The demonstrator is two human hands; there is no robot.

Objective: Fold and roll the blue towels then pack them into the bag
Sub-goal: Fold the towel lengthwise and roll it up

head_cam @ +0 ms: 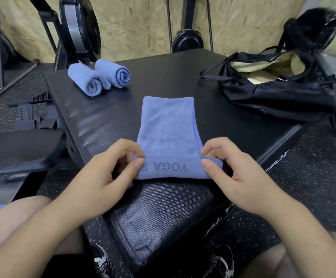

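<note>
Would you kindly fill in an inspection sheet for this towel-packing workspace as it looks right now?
Surface: black padded box, bare between items.
Job's things: folded towel lying flat, near end just turned over; two rolled towels side by side at far left; black bag open at far right, no towel seen inside.
Clutter: nothing seen.
Grippers: left hand and right hand pinch the towel's near corners.
Cables: nothing seen.
Surroundings: gym machines against a chipboard wall; speckled floor.
</note>
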